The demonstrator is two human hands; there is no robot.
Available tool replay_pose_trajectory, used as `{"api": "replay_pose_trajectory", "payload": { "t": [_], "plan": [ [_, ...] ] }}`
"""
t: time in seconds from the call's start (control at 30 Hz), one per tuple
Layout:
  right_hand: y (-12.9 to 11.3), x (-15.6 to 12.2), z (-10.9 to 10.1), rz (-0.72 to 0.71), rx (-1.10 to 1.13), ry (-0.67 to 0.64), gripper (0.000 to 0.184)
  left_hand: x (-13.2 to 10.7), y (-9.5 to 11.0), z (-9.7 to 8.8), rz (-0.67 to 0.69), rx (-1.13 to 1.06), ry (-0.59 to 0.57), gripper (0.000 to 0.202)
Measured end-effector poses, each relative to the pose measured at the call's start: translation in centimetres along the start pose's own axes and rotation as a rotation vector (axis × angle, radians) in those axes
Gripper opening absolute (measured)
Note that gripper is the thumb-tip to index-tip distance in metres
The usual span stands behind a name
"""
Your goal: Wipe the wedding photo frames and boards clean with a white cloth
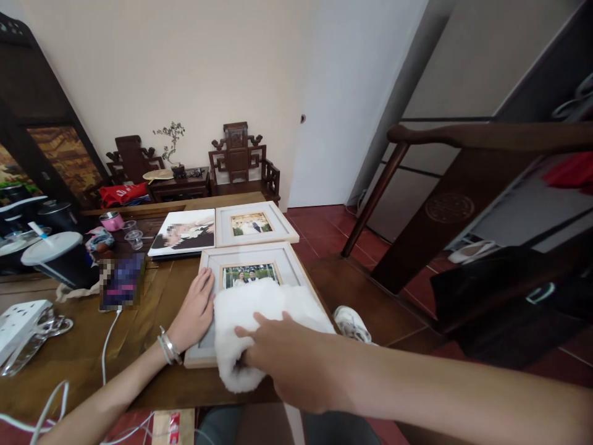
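With hands apart at table (157, 309), resting left hand (197, 306) flat on left edge of nearer frame (290, 272). Holding white cloth (278, 298) in right hand (290, 355), bunched across lower part of that frame, covering bottom of its photo (250, 274).

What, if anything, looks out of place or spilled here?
Nothing appears spilled or damaged. One mildly untidy detail is a white cable lying loose across the wooden table, left of the near picture frame; its wandering curve looks messy.
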State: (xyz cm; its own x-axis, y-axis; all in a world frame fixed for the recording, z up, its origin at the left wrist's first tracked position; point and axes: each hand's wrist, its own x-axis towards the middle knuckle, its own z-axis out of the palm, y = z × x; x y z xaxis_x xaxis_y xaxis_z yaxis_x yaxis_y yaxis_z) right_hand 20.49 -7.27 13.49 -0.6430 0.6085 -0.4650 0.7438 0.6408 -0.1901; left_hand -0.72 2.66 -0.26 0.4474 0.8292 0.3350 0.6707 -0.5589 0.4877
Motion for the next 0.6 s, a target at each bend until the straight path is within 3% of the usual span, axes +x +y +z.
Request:
{"api": "replay_pose_trajectory", "payload": {
  "t": [0.17, 0.27, 0.33, 0.5, 0.6],
  "plan": [
    [2.4, 2.0, 1.7, 0.116, -0.151, 0.146, 0.057, 0.0, 0.1, 0.2, 0.008, -0.009, 0.023, 0.052],
    [3.8, 2.7, 2.1, 0.257, -0.211, 0.166, 0.067, -0.1, -0.2, 0.4, 0.009, -0.023, 0.034, 0.054],
    [3.8, 2.8, 2.2, 0.278, -0.182, 0.171, 0.066, -0.2, -0.3, 0.5, 0.014, -0.040, 0.050, 0.054],
    [1.8, 2.9, 3.2, -0.001, -0.157, 0.245, 0.055, -0.1, -0.1, 0.6, -0.009, -0.065, 0.071, 0.052],
    [1.5, 2.9, 3.4, -0.035, -0.175, 0.225, 0.050, -0.1, 0.0, 0.5, -0.012, -0.052, 0.063, 0.052]
  ]
}}
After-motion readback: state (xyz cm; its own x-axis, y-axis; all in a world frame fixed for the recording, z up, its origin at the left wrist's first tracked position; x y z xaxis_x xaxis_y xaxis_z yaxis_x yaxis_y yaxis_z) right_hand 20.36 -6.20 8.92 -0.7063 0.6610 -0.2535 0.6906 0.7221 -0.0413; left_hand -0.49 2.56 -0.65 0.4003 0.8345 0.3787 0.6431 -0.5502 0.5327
